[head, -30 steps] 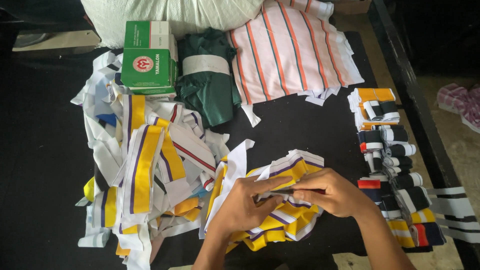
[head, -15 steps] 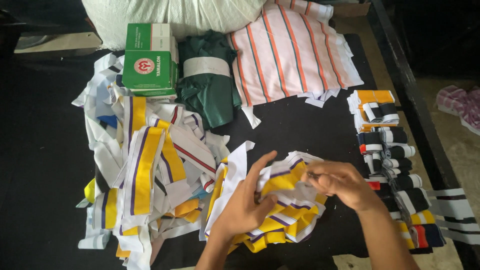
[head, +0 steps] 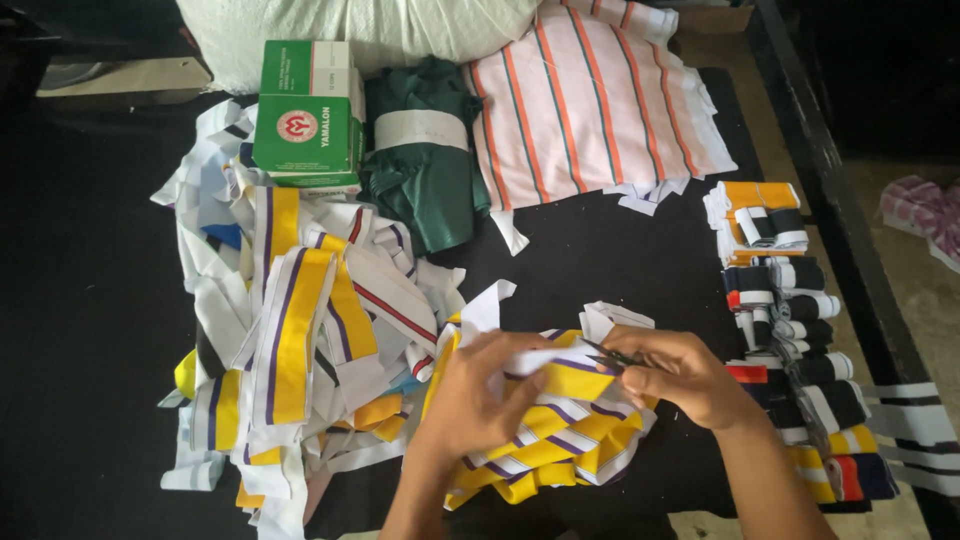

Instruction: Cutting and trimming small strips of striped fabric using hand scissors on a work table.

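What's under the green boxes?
The green boxes sit on white fabric strips at the edge of the pile on the black table. Whatever lies directly beneath the boxes is covered.
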